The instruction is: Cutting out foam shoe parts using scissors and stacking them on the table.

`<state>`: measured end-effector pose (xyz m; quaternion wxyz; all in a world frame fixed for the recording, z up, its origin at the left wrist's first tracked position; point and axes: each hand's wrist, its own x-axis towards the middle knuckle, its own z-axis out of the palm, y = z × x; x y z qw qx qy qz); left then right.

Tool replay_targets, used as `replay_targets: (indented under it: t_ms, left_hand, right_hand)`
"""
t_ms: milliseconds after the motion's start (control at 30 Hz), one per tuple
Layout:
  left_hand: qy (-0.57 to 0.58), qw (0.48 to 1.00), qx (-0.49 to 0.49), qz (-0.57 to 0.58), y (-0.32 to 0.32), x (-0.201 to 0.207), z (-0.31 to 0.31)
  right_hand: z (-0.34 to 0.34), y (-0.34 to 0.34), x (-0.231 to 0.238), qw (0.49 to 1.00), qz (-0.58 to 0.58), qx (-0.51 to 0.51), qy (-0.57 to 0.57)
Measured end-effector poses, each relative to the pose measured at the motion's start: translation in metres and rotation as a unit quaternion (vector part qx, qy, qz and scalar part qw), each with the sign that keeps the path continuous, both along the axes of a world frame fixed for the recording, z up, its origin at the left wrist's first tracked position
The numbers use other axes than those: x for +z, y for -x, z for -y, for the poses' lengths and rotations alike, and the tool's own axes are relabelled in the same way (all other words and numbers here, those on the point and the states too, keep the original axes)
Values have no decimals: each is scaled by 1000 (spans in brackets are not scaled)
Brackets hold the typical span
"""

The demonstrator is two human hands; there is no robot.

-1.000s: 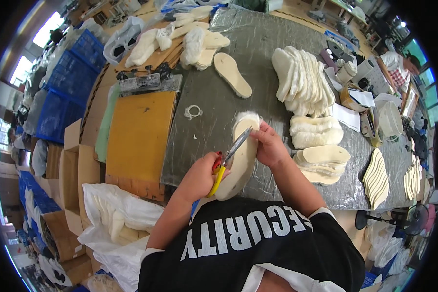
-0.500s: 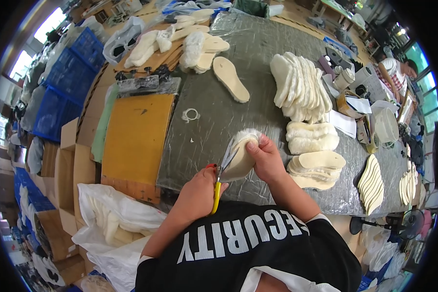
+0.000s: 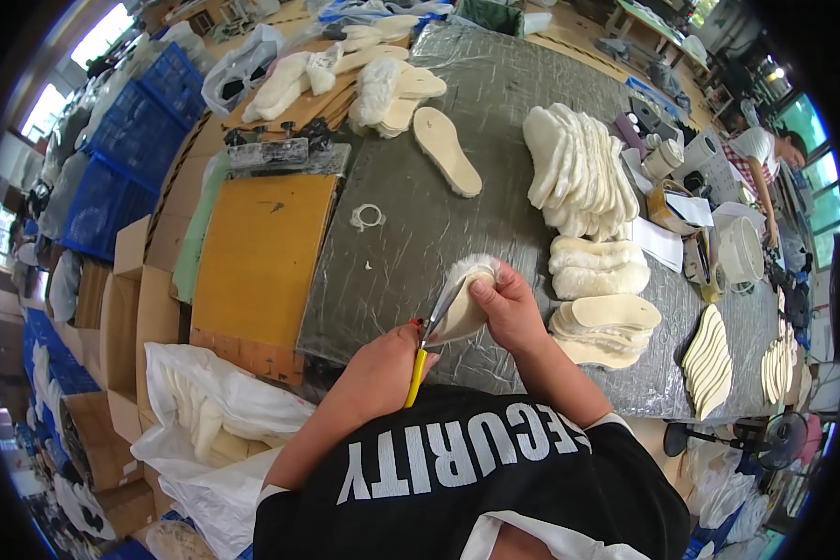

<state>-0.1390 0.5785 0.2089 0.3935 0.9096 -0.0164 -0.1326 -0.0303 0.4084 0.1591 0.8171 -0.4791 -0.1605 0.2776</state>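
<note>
In my left hand (image 3: 380, 373) is a pair of scissors (image 3: 418, 369) with red and yellow handles, its fingers wrapped round them. The blades lie along the left edge of a cream insole (image 3: 462, 313) with white fleece showing at its far end. My right hand (image 3: 511, 313) pinches that insole from the right, thumb on its smooth face. Beyond my hands, a single flat insole (image 3: 447, 152) lies on the dark table (image 3: 411, 233). A pile of fleece insoles (image 3: 581, 173) is to the right, with fleecy pieces (image 3: 599, 267) and stacked insoles (image 3: 604, 329) nearer me.
An orange board (image 3: 261, 266) lies at the left. Near it, a white plastic bag (image 3: 229, 411) holds more pale pieces. Containers and a paper roll (image 3: 700, 154) crowd the right side, beside a fanned insole stack (image 3: 708, 362). Another person (image 3: 756, 154) leans over at far right.
The scissor blades look closer together now, still at the insole's left edge. Both hands have hardly moved. The person at far right has stretched an arm downward.
</note>
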Motion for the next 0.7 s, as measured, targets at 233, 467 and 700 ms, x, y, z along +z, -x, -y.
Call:
replay_targets:
  t_ms: [233, 467, 700]
  left_hand:
    - [-13, 1000, 3, 24, 3, -8, 1]
    - [-17, 1000, -2, 11, 3, -9, -1]
    - [-10, 999, 12, 43, 3, -15, -1]
  right_hand:
    - [0, 1, 9, 998, 35, -11, 59]
    - [1, 0, 9, 995, 61, -8, 80]
    - [0, 3, 9, 987, 109, 18, 114]
